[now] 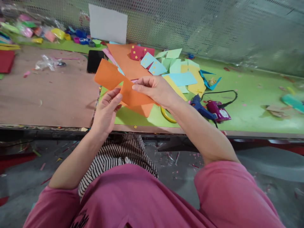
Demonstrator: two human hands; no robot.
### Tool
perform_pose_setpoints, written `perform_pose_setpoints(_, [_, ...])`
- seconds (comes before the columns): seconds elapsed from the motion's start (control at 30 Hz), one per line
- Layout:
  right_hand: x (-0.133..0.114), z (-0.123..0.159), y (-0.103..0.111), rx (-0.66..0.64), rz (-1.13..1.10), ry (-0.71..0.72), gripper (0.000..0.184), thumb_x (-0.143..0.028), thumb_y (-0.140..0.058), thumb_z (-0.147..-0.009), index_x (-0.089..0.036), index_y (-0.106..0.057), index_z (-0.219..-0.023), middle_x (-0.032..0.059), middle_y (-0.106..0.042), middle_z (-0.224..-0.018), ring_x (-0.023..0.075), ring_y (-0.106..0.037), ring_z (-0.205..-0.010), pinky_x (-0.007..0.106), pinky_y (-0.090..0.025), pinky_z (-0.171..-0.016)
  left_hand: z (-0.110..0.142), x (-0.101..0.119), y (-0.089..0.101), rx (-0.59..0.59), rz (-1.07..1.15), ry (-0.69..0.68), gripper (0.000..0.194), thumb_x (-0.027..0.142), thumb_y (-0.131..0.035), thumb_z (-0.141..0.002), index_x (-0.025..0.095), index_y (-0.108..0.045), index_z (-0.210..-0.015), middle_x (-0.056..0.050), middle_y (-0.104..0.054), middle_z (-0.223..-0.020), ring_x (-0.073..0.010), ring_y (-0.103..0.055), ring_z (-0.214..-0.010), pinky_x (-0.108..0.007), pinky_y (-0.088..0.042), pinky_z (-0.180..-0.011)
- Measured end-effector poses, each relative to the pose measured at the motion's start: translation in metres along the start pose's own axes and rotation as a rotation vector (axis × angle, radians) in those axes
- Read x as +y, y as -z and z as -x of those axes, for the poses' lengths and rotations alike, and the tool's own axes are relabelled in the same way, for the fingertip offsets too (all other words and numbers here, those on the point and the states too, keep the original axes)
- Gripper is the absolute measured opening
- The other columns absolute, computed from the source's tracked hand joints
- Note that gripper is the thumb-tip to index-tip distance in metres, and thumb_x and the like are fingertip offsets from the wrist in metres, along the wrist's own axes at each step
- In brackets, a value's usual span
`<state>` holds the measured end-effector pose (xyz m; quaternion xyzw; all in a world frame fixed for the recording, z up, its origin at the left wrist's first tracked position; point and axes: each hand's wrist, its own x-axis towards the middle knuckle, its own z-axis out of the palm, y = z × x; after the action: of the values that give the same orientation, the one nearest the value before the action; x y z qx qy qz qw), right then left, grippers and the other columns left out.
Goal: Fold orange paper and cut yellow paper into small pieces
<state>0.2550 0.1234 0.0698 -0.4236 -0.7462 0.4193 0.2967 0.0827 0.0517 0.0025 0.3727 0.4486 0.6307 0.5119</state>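
Orange folded paper [140,104] is pinched by our left hand [107,109] and right hand [160,90] (a blue glue gun [201,107] lies nearby).

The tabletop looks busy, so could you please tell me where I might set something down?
Nearly bare: the brown surface between the clear wrap and front edge, and the green surface right of the purple box. Crowded: beyond the held orange paper, where cut pieces overlap, and around the blue glue gun.
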Motion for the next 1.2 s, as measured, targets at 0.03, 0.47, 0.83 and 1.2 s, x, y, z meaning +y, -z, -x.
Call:
perform_pose_setpoints(0.03, [0.0, 0.0, -0.001, -0.008, 0.005, 0.003, 0.019, -0.035, -0.072, -0.092, -0.02, -0.066, -0.081, 0.0006, -0.066, -0.085, 0.0156, -0.059, -0.09, 0.031, -0.048, -0.084, -0.002, -0.002, -0.002, 0.003, 0.031, 0.03, 0.034, 0.05, -0.075, -0.08, 0.028, -0.068, -0.106, -0.003, -0.072, -0.131, -0.0192, -0.068, -0.118, -0.027, -0.055, -0.086])
perform_pose_setpoints(0.47, [-0.004, 0.005, -0.009, -0.044, -0.047, 0.037, 0.021, -0.03, -0.07, -0.092, -0.017, -0.062, -0.078, -0.0029, -0.057, -0.074, 0.01, -0.047, -0.07, 0.025, -0.039, -0.065, -0.011, -0.01, -0.014, 0.067, 0.36, 0.075, 0.037, 0.046, -0.092, -0.066, 0.026, -0.071, -0.088, 0.002, -0.077, -0.113, -0.0209, -0.068, -0.116, -0.029, -0.055, -0.088])
perform_pose_setpoints(0.83, [-0.025, -0.021, 0.032, -0.116, 0.419, 0.118, 0.017, -0.028, -0.073, -0.085, -0.015, -0.072, -0.074, -0.0032, -0.056, -0.066, 0.012, -0.051, -0.073, 0.029, -0.036, -0.07, 0.022, 0.043, 0.028, -0.356, -0.46, 0.023, 0.03, 0.05, -0.079, -0.083, 0.026, -0.081, -0.101, -0.005, -0.078, -0.105, -0.0211, -0.068, -0.089, -0.034, -0.054, -0.079])
perform_pose_setpoints(1.2, [-0.063, -0.013, 0.053, -0.26, 0.533, 0.106, 0.012, -0.027, -0.08, -0.08, -0.017, -0.077, -0.073, -0.0012, -0.064, -0.067, 0.0153, -0.059, -0.075, 0.031, -0.04, -0.07, -0.046, 0.085, 0.035, -0.397, -0.975, -0.35, 0.03, 0.046, -0.07, -0.087, 0.018, -0.079, -0.084, 0.0, -0.071, -0.072, -0.0154, -0.056, -0.067, -0.032, -0.039, -0.066])
